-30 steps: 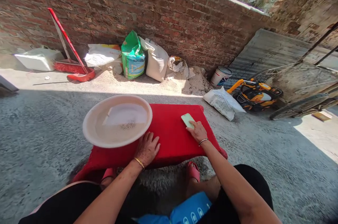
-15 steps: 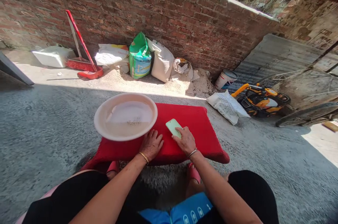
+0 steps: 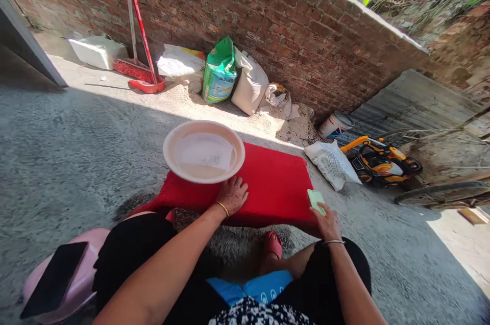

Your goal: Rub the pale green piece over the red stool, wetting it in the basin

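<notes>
A low bench or table draped in red cloth [image 3: 275,177] stands before my knees. On its left part rests a wide pale basin [image 3: 172,164] with water in it and small dark bits near the bottom. My left hand [image 3: 233,196] lies palm down on the cloth beside the basin's near rim, fingers apart, holding nothing. At the cloth's right edge, my right hand [image 3: 329,223] grips a light green smartphone [image 3: 316,201] between thumb and fingers.
A pink stool [image 3: 86,253] with a dark flat object [image 3: 57,276] on it is at lower left. Along the brick wall [image 3: 184,3] are a red broom and dustpan [image 3: 147,85], several sacks [image 3: 250,82] and a bucket [image 3: 335,125]. A yellow toy excavator [image 3: 383,161] stands right.
My right hand has carried the smartphone rightward, from the middle of the red cloth to its right edge. My left hand stays on the cloth by the basin. The view has tilted.
</notes>
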`<move>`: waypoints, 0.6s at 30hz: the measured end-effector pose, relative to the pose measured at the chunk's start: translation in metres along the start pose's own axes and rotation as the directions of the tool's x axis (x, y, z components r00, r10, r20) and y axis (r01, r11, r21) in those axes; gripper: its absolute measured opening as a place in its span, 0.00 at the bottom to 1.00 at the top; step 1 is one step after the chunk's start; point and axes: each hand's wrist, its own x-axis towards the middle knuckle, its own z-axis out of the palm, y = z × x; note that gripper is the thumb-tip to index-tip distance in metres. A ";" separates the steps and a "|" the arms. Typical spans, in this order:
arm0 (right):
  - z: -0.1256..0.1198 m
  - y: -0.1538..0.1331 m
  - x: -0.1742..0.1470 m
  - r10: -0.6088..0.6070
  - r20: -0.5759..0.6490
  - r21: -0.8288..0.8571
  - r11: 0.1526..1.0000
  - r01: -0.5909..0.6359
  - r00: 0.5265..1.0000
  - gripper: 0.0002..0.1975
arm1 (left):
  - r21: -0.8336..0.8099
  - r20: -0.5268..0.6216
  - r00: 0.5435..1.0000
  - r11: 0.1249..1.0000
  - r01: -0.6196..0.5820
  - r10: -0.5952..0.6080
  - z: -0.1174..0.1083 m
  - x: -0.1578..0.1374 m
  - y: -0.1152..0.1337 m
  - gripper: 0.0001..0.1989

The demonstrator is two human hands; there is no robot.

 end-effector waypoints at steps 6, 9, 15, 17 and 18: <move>-0.009 -0.008 -0.033 -0.122 0.038 0.067 0.991 0.119 0.992 0.32 | -0.033 -0.032 0.999 0.999 0.019 -0.020 0.002 -0.001 0.000 0.12; -0.020 -0.005 -0.036 -0.134 0.029 0.101 0.986 0.130 0.991 0.33 | -0.026 -0.041 0.999 0.999 0.026 -0.027 0.002 -0.002 -0.001 0.11; -0.021 -0.008 -0.030 -0.167 0.014 0.199 0.967 0.161 0.986 0.34 | 0.011 -0.052 0.998 0.999 0.040 -0.040 0.002 -0.004 -0.003 0.12; -0.015 -0.021 -0.024 -0.193 0.019 0.246 0.952 0.182 0.981 0.34 | 0.030 -0.053 0.998 0.999 0.038 -0.036 0.001 -0.004 -0.004 0.11; -0.011 -0.031 -0.020 -0.211 0.021 0.264 0.944 0.199 0.977 0.34 | 0.040 -0.053 0.998 0.999 0.035 -0.033 0.001 -0.004 -0.004 0.11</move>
